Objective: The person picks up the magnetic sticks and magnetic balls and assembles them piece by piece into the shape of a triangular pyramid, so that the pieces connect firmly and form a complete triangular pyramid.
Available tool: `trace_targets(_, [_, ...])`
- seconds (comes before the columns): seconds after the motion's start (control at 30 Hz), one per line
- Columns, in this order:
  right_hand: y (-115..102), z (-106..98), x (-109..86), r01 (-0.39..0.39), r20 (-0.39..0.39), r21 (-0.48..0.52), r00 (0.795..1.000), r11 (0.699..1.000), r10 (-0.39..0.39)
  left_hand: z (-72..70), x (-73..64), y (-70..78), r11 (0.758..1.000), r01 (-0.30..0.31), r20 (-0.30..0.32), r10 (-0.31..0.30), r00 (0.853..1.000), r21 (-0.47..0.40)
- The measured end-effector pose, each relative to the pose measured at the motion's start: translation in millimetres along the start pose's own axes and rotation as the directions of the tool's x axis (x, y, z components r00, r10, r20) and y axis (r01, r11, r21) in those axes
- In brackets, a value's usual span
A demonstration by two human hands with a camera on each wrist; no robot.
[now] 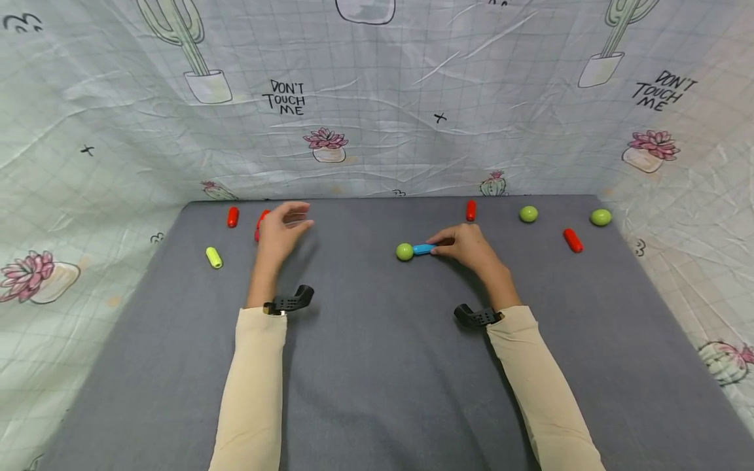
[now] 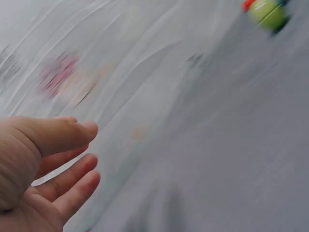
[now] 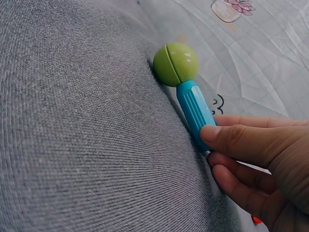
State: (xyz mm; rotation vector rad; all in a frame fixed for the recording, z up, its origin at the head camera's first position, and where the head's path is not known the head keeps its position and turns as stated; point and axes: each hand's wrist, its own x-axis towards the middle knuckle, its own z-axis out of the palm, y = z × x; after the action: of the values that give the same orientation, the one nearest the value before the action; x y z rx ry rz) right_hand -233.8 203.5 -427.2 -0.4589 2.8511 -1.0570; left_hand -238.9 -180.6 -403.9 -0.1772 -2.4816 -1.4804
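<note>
My right hand (image 1: 466,248) pinches a blue ribbed rod (image 3: 195,108) between thumb and fingers. A green ball (image 3: 176,64) with a seam sits at the rod's far end, touching it; the pair lies low over the cloth in the head view. My left hand (image 1: 283,230) is raised with its fingers loosely bent and nothing between thumb and fingertips. Just behind it, a red piece (image 1: 258,230) is partly hidden by the hand. The left wrist view is blurred; a green ball (image 2: 269,15) with red and blue bits shows in its top right corner.
Left of the left hand lie a red rod (image 1: 233,217) and a yellow-green rod (image 1: 214,257). To the right are red rods (image 1: 573,240) (image 1: 471,210) and green balls (image 1: 528,214) (image 1: 601,217). A printed cloth wall (image 1: 377,150) rises behind the grey tabletop (image 1: 365,366).
</note>
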Motion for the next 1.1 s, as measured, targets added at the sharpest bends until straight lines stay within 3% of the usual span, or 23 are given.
trace_targets(0.1, [1.3,-0.5,-0.2,-0.004,0.001,0.004,1.000,1.000,0.004,-34.2,-6.8,-12.1,0.994,0.079,-0.138,-0.069,0.988,0.070])
trace_targets(0.23, [3.9,-0.4,0.2,-0.005,-0.002,0.005,1.000,1.000,0.005,-70.6,-20.1,-26.8,0.963,0.220,-0.272,-0.172,0.947,0.157])
trace_targets(0.37, [5.3,-0.3,-0.1,-0.013,-0.003,0.010,1.000,1.000,0.013,-98.6,-34.8,-40.1,0.937,0.300,-0.343,-0.226,0.912,0.181])
trace_targets(0.47, [5.8,-0.1,-0.5,-0.018,-0.001,0.010,1.000,1.000,0.018,-114.3,-44.5,-48.0,0.928,0.326,-0.365,-0.245,0.898,0.178])
trace_targets(0.63, [6.3,0.8,-0.6,-0.021,0.008,0.004,1.000,1.000,0.021,-129.4,-54.2,-55.9,0.917,0.351,-0.364,-0.268,0.892,0.186])
trace_targets(0.83, [5.4,1.2,0.1,-0.020,0.010,0.008,1.000,1.000,0.020,-136.5,-59.2,-63.9,0.905,0.389,-0.349,-0.313,0.883,0.172])
trace_targets(0.97, [3.8,0.8,1.0,-0.018,0.013,0.006,1.000,1.000,0.018,-136.1,-61.6,-68.0,0.894,0.421,-0.364,-0.345,0.865,0.154])
trace_targets(1.1, [1.9,-0.1,2.6,-0.019,0.015,0.008,1.000,1.000,0.019,-132.4,-62.7,-72.8,0.861,0.480,-0.382,-0.392,0.837,0.168])
